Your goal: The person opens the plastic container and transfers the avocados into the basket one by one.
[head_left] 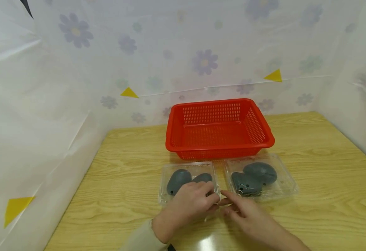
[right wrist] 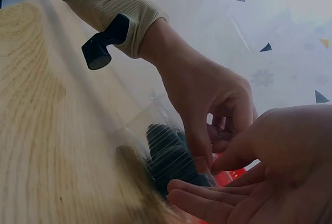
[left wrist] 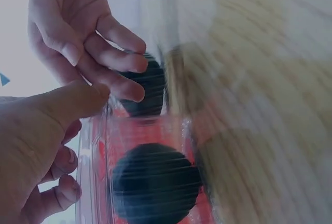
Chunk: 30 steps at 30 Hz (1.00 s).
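A clear plastic box (head_left: 163,188) with dark grey-green, smooth oval items (head_left: 178,182) inside lies on the table. My left hand (head_left: 193,199) grips the right edge of this box near its front corner, thumb on one side and curled fingers on the other. My right hand (head_left: 249,216) is beside it, fingers extended and slightly bent, fingertips right at the same corner. In the right wrist view, the right hand (right wrist: 249,182) is palm up below the left hand (right wrist: 207,105). A second clear box (head_left: 281,174), holding similar dark items (head_left: 259,173), lies to the right.
A red plastic basket (head_left: 220,153) with slotted walls stands behind the two boxes. The wood-grain table (head_left: 123,181) is bordered by white flowered sheeting (head_left: 167,42) at the back and sides, with yellow triangles (head_left: 129,92) on it.
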Each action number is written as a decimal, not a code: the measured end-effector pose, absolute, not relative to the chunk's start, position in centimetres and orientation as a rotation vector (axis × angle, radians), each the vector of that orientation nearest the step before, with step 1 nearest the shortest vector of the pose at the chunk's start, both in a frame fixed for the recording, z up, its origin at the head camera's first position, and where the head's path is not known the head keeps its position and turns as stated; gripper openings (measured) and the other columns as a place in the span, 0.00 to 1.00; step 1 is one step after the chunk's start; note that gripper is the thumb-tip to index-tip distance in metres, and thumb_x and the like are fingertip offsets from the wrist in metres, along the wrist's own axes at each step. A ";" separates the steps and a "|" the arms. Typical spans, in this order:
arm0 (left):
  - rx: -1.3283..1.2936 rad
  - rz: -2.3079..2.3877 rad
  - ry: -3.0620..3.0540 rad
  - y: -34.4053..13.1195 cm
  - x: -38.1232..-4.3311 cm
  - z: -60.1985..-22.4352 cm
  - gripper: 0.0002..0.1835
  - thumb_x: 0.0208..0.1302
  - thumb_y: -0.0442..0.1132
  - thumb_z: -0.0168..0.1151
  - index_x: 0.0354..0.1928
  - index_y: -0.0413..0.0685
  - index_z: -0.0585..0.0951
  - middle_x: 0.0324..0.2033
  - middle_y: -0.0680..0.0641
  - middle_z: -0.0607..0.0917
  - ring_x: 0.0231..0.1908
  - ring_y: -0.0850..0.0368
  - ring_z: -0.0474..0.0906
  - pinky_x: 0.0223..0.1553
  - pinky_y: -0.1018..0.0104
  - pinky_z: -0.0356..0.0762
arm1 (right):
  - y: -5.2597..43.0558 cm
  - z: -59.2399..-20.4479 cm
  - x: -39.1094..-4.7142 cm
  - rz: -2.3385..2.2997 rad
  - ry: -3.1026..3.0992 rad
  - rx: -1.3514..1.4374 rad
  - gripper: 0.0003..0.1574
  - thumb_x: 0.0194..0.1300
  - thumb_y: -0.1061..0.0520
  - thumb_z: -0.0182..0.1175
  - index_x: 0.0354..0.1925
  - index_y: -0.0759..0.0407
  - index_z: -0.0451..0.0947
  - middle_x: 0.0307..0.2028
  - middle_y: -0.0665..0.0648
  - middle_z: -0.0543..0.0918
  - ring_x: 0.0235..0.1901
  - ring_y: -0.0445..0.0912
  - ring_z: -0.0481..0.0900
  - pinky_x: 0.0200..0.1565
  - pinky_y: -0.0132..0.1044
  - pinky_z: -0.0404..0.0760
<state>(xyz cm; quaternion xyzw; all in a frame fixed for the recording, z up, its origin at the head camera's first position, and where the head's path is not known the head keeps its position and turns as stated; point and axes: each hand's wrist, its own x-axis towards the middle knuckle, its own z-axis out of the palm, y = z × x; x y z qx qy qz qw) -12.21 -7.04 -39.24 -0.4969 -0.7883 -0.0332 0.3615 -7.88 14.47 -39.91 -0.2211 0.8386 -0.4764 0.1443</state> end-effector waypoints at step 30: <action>-1.229 0.152 -2.213 -5.4 -11.6 -38.8 0.08 0.65 0.41 0.61 0.27 0.57 0.84 0.24 0.57 0.75 0.21 0.65 0.69 0.18 0.76 0.66 | 12.1 -43.9 -7.5 -2.107 1.618 -0.242 0.25 0.81 0.47 0.41 0.61 0.65 0.63 0.45 0.58 0.82 0.45 0.52 0.83 0.51 0.43 0.85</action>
